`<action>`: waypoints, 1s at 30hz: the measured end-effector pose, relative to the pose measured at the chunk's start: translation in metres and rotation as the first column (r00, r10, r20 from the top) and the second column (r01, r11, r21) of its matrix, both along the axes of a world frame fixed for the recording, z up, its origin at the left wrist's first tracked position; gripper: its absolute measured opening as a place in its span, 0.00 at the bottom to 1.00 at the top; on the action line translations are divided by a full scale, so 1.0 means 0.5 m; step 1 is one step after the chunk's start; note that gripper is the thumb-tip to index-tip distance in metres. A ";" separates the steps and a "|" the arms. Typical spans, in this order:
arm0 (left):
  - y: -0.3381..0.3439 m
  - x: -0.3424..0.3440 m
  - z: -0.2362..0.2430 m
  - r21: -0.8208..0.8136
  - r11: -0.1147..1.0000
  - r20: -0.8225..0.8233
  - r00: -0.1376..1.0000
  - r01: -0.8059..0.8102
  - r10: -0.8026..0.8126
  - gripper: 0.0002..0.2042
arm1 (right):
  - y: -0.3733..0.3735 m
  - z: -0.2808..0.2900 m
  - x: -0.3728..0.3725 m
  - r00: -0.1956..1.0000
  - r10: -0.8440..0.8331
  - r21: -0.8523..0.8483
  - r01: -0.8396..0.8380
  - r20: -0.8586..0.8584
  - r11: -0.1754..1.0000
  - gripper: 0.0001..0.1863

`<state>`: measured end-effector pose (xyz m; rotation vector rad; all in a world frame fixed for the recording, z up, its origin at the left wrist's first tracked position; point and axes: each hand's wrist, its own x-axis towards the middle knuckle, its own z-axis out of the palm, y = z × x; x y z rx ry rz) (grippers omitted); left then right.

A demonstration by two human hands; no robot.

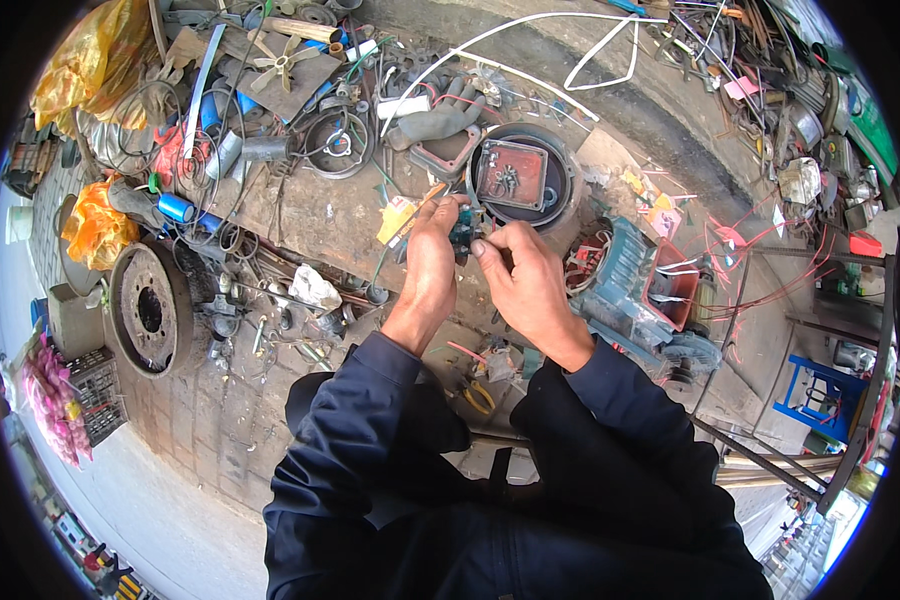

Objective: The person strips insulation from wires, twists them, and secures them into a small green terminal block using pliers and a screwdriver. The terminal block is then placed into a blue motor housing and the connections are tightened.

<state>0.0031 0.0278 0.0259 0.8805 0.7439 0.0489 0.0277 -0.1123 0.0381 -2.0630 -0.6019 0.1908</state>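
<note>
Near the centre, my left hand (430, 260) is closed round a small dark teal part (462, 232), its fingers partly hiding it. My right hand (520, 280) pinches at the same part from the right; whatever small detail sits between its fingertips is too small to make out. Beside my left fingers is a yellow scrap (395, 218) with a thin stick across it. Just behind, a dark round pan (558, 160) holds a red tray (495, 165) with small metal pieces. To the right stands a teal motor housing (620, 280) with an open red box and wires.
Scrap metal, cables and blue cylinders (175, 208) crowd the back and left, around a rusty wheel (180, 310). Yellow-handled pliers (478, 398) lie near my knees. A metal frame (875, 340) and blue stool (815, 395) stand at the right.
</note>
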 end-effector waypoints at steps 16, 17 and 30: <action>-0.007 0.000 -0.052 0.092 0.995 0.017 0.999 0.034 -0.036 0.14 | -0.004 0.001 -0.002 0.998 0.021 0.033 -0.023 0.057 0.999 0.07; -0.004 -0.001 -0.065 0.172 0.985 0.058 0.998 0.029 -0.040 0.14 | -0.005 -0.004 -0.002 0.994 0.043 0.063 -0.049 0.098 0.997 0.07; -0.028 0.020 -0.094 0.089 0.996 0.093 0.995 0.016 -0.025 0.12 | -0.013 -0.020 0.002 0.993 -0.015 -0.129 -0.001 -0.121 0.992 0.04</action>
